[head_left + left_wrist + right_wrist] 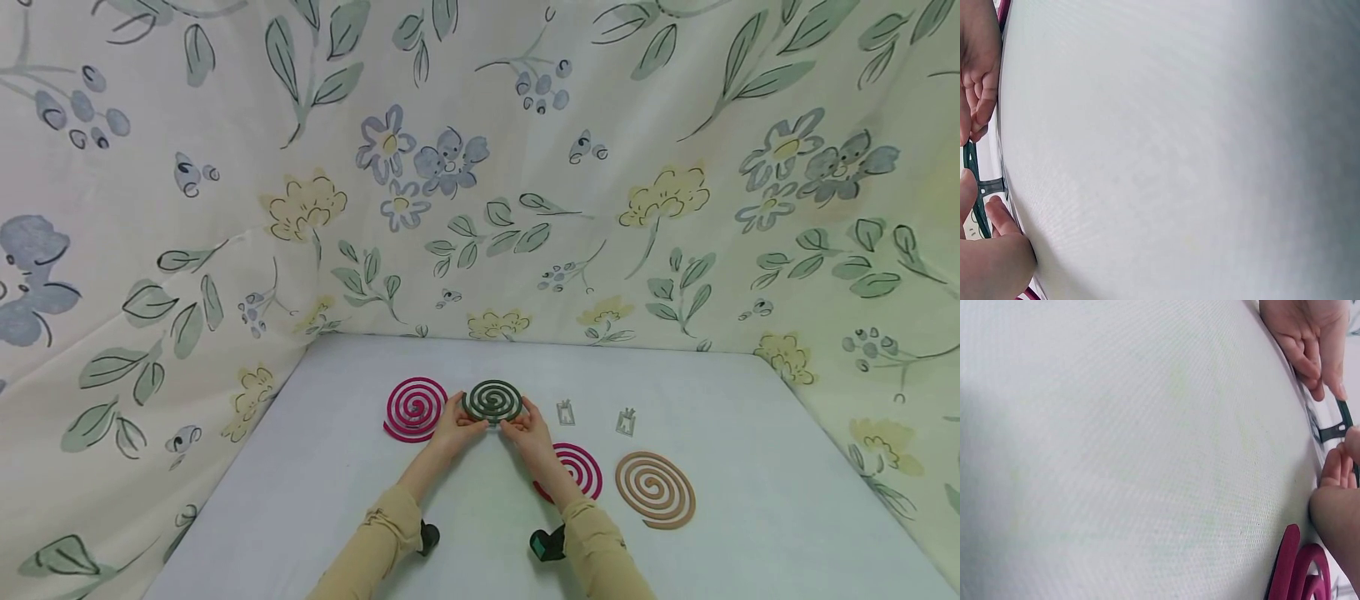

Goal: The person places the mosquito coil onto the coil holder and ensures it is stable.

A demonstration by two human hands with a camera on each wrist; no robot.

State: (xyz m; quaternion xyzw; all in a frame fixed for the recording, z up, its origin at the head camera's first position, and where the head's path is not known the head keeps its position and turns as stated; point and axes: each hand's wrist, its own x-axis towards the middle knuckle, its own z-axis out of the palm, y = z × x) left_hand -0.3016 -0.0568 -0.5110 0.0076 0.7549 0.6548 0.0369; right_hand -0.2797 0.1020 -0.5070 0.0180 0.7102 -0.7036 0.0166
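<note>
Plainly, the green coil (493, 402) sits straight between our two hands, at the far side of our reach, and neither hand is clearly nearer — the left hand (456, 429) grasps its left rim and the right hand (531, 427) its right, each pinching between thumb and fingers. The coil is round, so we find no true long axis; its widest line, as we see it from above, runs left to right, from one grip to the other. The wrist views show it nearly edge-on, with a small dark stand (992, 186) below it, between the coil and the table (337, 500). We cannot tell whether the stand's foot touches the tabletop, nor just how level the coil lies.

Around this, one magenta coil (417, 408) lies just beside our left hand, on its outer side. A second magenta coil (573, 474) is partly hidden by our right wrist, and a tan coil (654, 489) lies farther right. Two small metal stands — the nearer one (566, 404) and the farther one (627, 412) — lie right of our right hand, apart from each other.
</note>
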